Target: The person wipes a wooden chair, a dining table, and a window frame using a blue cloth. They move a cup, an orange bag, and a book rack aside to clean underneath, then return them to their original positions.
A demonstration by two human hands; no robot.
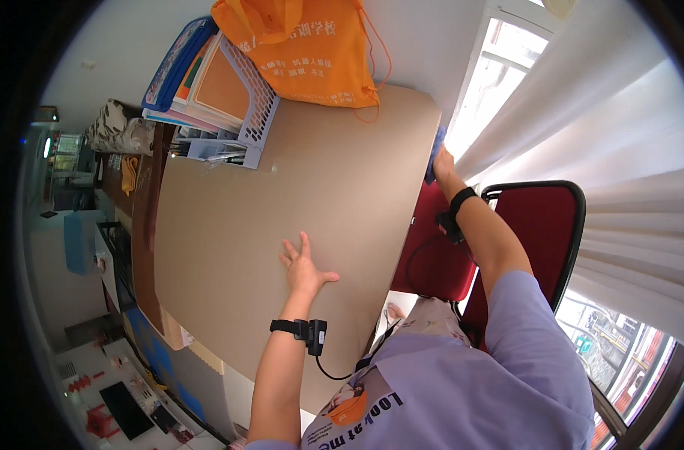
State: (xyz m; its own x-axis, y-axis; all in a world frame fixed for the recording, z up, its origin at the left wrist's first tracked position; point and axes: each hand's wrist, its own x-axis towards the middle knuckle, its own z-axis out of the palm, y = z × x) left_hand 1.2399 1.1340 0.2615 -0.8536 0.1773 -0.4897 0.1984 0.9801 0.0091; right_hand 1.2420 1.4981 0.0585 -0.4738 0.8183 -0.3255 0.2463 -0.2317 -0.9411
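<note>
My left hand (305, 271) rests with spread fingers on or just over the light brown tabletop (342, 191), and nothing is in it. Out at the table's right edge, my right hand (444, 164) grips a blue cloth (435, 153) that hangs beside the edge. Part of the cloth is hidden behind the hand and the tabletop. Each wrist wears a black strap with a small device. A pale grey desk organizer (252, 149) with folders, papers and pens stands at the table's back left. Next to it lies an orange drawstring bag (319, 62).
A red chair (536, 242) with a black frame stands close to the table's right side, under my right arm. White curtains (629, 140) hang by the window. A dark brown wooden surface (145, 236) adjoins the table's left edge, with a yellow cloth (129, 173) on it.
</note>
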